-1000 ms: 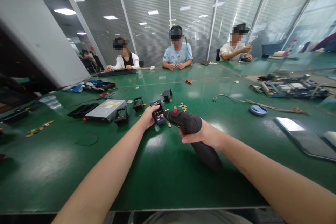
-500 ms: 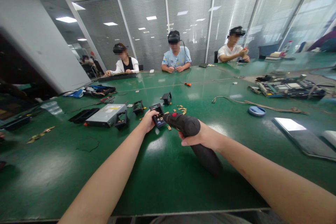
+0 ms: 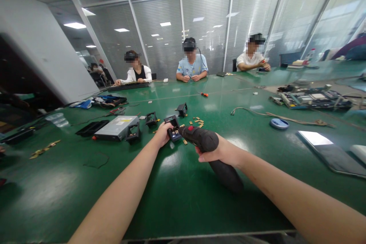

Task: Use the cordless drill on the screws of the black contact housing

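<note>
Drill (image 3: 203, 139) gripped by right hand (image 3: 224, 151) | black housing (image 3: 175, 134) by left hand (image 3: 162, 135) | grips unchanged

A small black housing (image 3: 176, 135) shows its open side upward over the green tabletop (image 3: 171, 198), brass-coloured pieces (image 3: 175, 131) inside. The black power driver (image 3: 202, 139), red-marked on top, points its nose at the housing's right edge, handle slanting down; contact is unclear.

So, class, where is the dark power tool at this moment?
In the head view, the power tool is just right of centre, held in the right hand and pointing towards the black housing in the left hand.
</note>
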A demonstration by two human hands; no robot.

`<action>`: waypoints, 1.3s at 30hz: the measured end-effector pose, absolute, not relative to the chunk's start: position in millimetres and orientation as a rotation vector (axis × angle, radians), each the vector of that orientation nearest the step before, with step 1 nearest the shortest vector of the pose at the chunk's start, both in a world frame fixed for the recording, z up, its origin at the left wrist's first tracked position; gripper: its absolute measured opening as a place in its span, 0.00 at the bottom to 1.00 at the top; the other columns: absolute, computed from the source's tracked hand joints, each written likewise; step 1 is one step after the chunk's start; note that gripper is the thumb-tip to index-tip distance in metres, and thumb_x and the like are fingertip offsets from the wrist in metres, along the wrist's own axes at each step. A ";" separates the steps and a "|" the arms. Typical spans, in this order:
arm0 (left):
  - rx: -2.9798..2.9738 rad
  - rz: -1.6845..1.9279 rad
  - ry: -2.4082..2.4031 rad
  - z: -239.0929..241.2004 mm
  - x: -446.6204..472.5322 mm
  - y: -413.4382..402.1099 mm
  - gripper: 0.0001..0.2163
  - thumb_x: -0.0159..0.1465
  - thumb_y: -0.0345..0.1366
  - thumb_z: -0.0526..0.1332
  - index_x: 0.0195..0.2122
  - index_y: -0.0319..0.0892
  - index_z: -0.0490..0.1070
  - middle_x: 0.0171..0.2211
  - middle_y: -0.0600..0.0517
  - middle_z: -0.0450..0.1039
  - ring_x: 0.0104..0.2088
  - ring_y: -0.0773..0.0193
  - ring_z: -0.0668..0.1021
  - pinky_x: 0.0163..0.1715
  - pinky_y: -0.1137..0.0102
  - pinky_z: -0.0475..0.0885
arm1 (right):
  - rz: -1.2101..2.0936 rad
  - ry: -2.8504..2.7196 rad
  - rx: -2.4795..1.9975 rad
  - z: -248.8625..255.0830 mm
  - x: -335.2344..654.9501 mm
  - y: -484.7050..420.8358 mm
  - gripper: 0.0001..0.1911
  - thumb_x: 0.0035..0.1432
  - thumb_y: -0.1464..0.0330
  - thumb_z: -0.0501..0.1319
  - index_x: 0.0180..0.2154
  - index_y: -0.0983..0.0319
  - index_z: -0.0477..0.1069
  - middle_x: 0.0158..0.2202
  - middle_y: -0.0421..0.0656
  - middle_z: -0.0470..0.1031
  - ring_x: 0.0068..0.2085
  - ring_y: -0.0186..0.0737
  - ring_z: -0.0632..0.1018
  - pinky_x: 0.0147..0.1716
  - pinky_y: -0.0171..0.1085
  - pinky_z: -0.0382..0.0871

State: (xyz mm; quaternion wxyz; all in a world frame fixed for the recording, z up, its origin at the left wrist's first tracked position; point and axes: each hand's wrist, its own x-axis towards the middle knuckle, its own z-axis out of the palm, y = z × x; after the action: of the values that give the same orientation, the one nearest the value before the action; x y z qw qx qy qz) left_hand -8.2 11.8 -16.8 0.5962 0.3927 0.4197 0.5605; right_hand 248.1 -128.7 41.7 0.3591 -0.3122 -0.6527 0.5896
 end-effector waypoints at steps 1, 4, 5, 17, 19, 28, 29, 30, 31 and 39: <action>0.912 1.302 0.972 -16.3 -8.0 11.2 0.19 0.41 0.29 0.66 0.37 0.42 0.69 0.27 0.53 0.73 0.27 0.61 0.77 0.31 0.65 0.76 | 1.522 -1.682 -0.808 42.5 248.2 -129.3 0.21 0.38 0.68 0.80 0.33 0.61 0.73 0.30 0.38 0.77 0.32 0.39 0.74 0.35 0.39 0.66; 0.917 1.299 0.965 -14.6 -7.3 9.2 0.19 0.41 0.29 0.65 0.37 0.42 0.69 0.29 0.53 0.74 0.28 0.59 0.78 0.31 0.65 0.76 | 1.533 -1.664 -0.817 44.1 248.3 -130.8 0.23 0.37 0.68 0.81 0.34 0.61 0.73 0.31 0.39 0.77 0.33 0.40 0.75 0.36 0.40 0.67; 0.919 1.298 0.966 -14.2 -7.2 8.7 0.19 0.41 0.28 0.65 0.37 0.42 0.69 0.29 0.53 0.74 0.28 0.59 0.78 0.30 0.65 0.76 | 1.536 -1.659 -0.819 44.2 248.2 -131.0 0.23 0.37 0.68 0.81 0.34 0.61 0.73 0.31 0.39 0.78 0.34 0.41 0.75 0.37 0.40 0.67; 0.940 1.309 0.983 -17.2 -8.5 10.4 0.18 0.44 0.30 0.68 0.37 0.43 0.69 0.26 0.55 0.72 0.26 0.60 0.78 0.29 0.67 0.75 | 1.496 -1.692 -0.791 38.4 247.8 -126.5 0.21 0.39 0.68 0.80 0.33 0.61 0.73 0.30 0.38 0.77 0.32 0.39 0.74 0.35 0.39 0.65; 0.928 1.318 0.975 -16.7 -7.7 9.8 0.19 0.44 0.31 0.69 0.39 0.43 0.69 0.28 0.54 0.74 0.27 0.60 0.79 0.30 0.66 0.76 | 1.496 -1.698 -0.785 38.9 247.6 -127.0 0.21 0.39 0.68 0.80 0.33 0.61 0.73 0.30 0.38 0.77 0.32 0.39 0.74 0.34 0.39 0.65; 0.898 1.317 0.991 -11.9 -4.8 5.1 0.21 0.46 0.31 0.71 0.42 0.42 0.71 0.31 0.51 0.78 0.30 0.56 0.82 0.31 0.64 0.78 | 1.495 -1.730 -0.808 39.5 248.6 -128.1 0.20 0.41 0.68 0.79 0.34 0.61 0.73 0.32 0.39 0.77 0.33 0.40 0.74 0.36 0.40 0.65; 0.897 1.315 0.989 -11.4 -4.8 4.6 0.21 0.45 0.31 0.71 0.42 0.42 0.71 0.31 0.51 0.78 0.31 0.56 0.82 0.32 0.64 0.78 | 1.494 -1.730 -0.810 39.1 248.8 -128.1 0.20 0.41 0.68 0.78 0.35 0.61 0.73 0.32 0.39 0.77 0.33 0.40 0.74 0.36 0.40 0.65; 0.895 1.314 0.985 -11.1 -4.8 4.2 0.21 0.45 0.30 0.71 0.42 0.42 0.71 0.31 0.51 0.78 0.31 0.57 0.82 0.33 0.64 0.79 | 1.492 -1.727 -0.811 38.8 249.1 -128.1 0.20 0.41 0.68 0.78 0.36 0.61 0.73 0.32 0.39 0.77 0.33 0.40 0.74 0.36 0.40 0.65; 0.893 1.312 0.981 -10.7 -4.7 4.0 0.21 0.45 0.30 0.70 0.41 0.42 0.71 0.32 0.51 0.78 0.31 0.57 0.82 0.33 0.63 0.79 | 1.491 -1.722 -0.810 38.6 249.2 -128.3 0.21 0.41 0.68 0.78 0.37 0.61 0.74 0.32 0.38 0.77 0.34 0.40 0.74 0.36 0.40 0.65; 0.892 1.322 0.981 -11.5 -4.2 4.4 0.21 0.44 0.31 0.72 0.39 0.44 0.69 0.31 0.53 0.76 0.30 0.59 0.81 0.33 0.64 0.78 | 1.499 -1.705 -0.815 39.4 248.7 -129.2 0.20 0.41 0.68 0.79 0.35 0.61 0.73 0.32 0.38 0.77 0.34 0.40 0.74 0.36 0.40 0.66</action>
State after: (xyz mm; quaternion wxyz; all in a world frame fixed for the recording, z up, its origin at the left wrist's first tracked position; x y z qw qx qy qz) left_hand -4.2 4.4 -11.5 0.5931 0.3836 0.4218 0.5686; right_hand 248.7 -129.2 39.4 0.3566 -0.3156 -0.6603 0.5807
